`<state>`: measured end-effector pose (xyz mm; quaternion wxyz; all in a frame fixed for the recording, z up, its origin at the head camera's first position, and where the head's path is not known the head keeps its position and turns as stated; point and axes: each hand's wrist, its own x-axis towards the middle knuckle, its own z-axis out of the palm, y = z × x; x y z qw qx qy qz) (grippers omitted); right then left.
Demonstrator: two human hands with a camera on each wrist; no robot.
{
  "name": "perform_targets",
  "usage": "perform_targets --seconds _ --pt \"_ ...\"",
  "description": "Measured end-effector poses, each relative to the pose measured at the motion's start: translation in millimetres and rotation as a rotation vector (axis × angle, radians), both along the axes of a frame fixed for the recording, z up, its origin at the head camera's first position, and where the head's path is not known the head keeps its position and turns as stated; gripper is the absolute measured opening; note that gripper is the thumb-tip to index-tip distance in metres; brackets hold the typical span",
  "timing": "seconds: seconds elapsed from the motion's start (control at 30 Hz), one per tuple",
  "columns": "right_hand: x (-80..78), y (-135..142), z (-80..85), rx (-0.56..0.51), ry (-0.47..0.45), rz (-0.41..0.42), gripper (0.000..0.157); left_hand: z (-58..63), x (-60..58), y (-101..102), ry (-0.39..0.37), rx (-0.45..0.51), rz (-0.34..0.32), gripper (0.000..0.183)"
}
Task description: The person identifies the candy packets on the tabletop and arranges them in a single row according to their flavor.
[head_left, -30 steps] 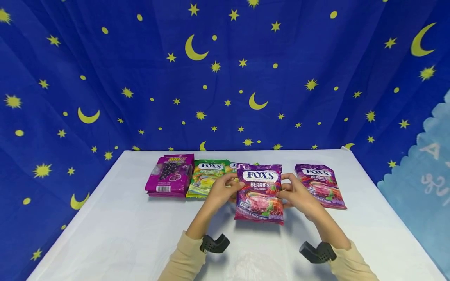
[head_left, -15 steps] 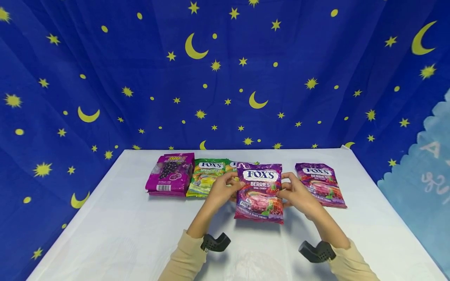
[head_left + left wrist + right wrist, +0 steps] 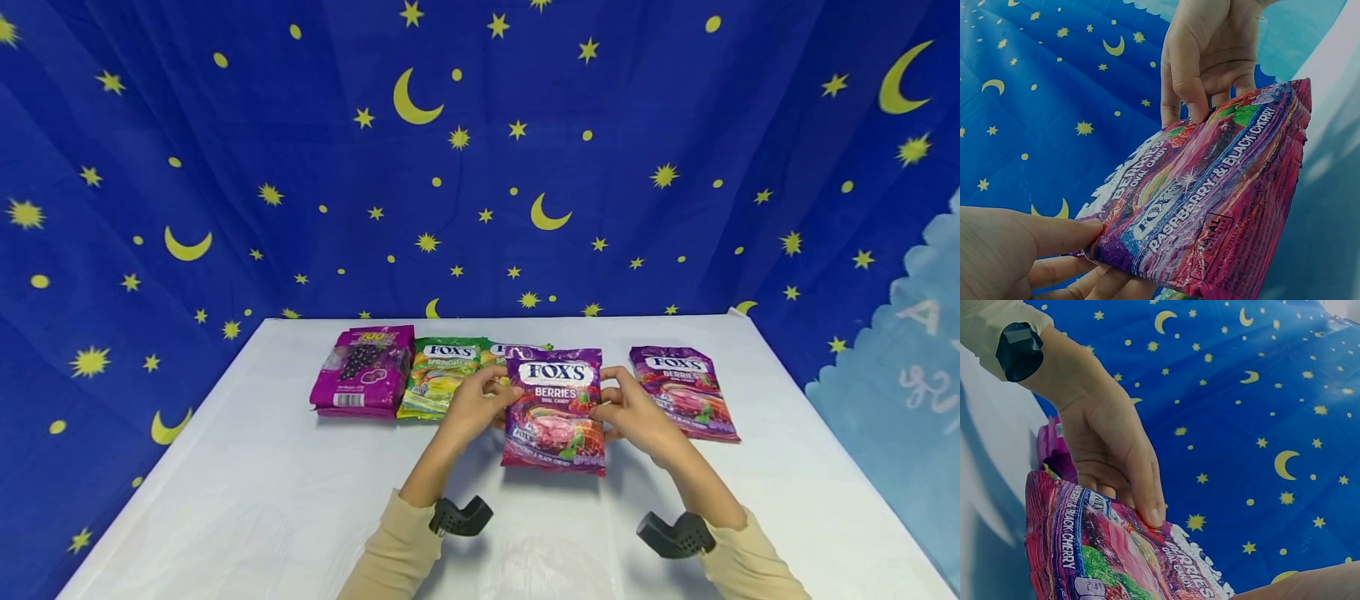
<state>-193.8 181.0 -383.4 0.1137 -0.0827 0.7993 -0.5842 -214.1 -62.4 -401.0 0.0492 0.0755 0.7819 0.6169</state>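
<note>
Blue moon-and-star cloth (image 3: 480, 158): hangs behind everything.
White desk (image 3: 255, 508): carries the purple grape bag (image 3: 367, 375) and the Fox's Spring Tea bag (image 3: 442, 379) at left, the second Fox's Berries bag (image 3: 684, 392) at right.
Held Fox's Berries bag (image 3: 553, 425): between both hands, tilted, seemingly lifted over the desk.
Its wrapper (image 3: 1235, 200): glossy; I judge the bag light, soft, a little slippery, with candies that may shift inside. Both side edges look good for holding, without strong squeezing.
Left hand (image 3: 474, 406): fingers pinch the left edge, thumb in front.
Right hand (image 3: 636, 421): fingers pinch the right edge likewise.
</note>
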Motion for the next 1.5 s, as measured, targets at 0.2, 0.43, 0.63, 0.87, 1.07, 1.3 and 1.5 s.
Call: perform_targets --seconds 0.2,0.43,0.63,0.87,1.07,1.3,1.5 --pt "0.3 -0.4 1.0 -0.011 0.002 0.006 0.056 -0.8 -1.7 -0.1 0.001 0.002 -0.006 0.043" --pt "-0.4 -0.6 -3.2 -0.01 -0.016 -0.002 0.057 -8.5 -4.1 1.4 0.001 0.012 -0.006 0.044" --pt "-4.4 1.4 -12.4 0.019 -0.022 -0.028 0.055 -16.1 -6.5 7.9 0.021 -0.018 0.009 0.04" --pt "-11.0 10.3 -24.7 0.038 -0.003 -0.054 0.062 -20.8 -16.0 20.7 0.103 -0.07 -0.001 0.035" --pt "-22.3 23.2 -31.9 0.07 0.023 -0.092 0.067 -19.9 -25.4 37.4 0.129 -0.15 0.023 0.04" --pt "-32.6 40.5 -31.2 0.181 0.033 -0.126 0.074 -21.2 -38.6 57.2 0.108 -0.27 -0.005 0.049" --pt "-44.0 45.8 -35.0 0.226 0.051 -0.143 0.077 -25.2 -50.6 69.6 0.14 -0.359 -0.016 0.054"
